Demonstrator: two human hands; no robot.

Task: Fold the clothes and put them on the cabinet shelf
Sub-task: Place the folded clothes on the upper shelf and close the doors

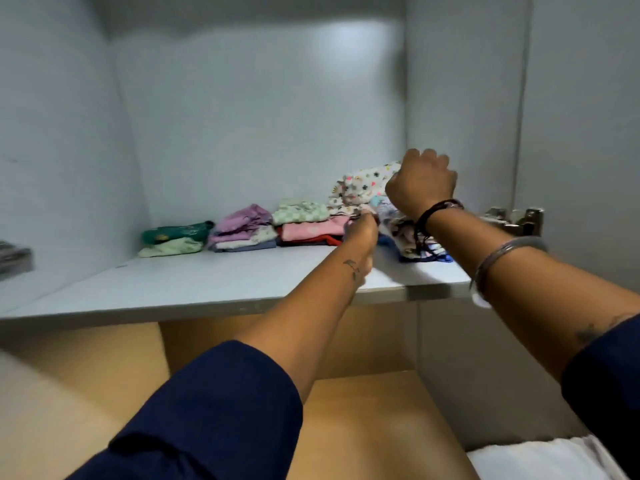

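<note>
Nearest the camera: two navy sleeves (214, 410), pushed up the forearms. A white cloth (540, 459) lies at the bottom right corner, over a tan wooden surface (363, 417) below the shelf. The left forearm bears a small dark tattoo (351, 268). The right forearm carries a metal bangle (502, 258), with black thread bands (433, 211) at the wrist.

Both arms reach over the front edge of the grey cabinet shelf (207, 285) to its right end. The left hand (362, 228) is closed, its fingers pinching the lower edge of a white flower-print garment (363, 183) — motion blur hides the exact finger placement. The right hand (420, 181), seen from the back, is curled over the upper right part of the same garment and grips it, holding that side raised. The garment sits on top of a mixed pile (405, 237) of folded pieces, blue at the bottom, at the right end of the shelf.

Further back and to the left, three more folded piles stand in a row near the rear wall:
- a checked-and-pink pile (304, 223), just beside the left hand;
- a lilac pile (242, 228);
- a green pile (175, 239) — a pale print on its top piece is too blurred to read.

A metal hinge (516, 220) is fixed to the right wall. A dark object (14, 258) lies at the far left edge and cannot be identified.
</note>
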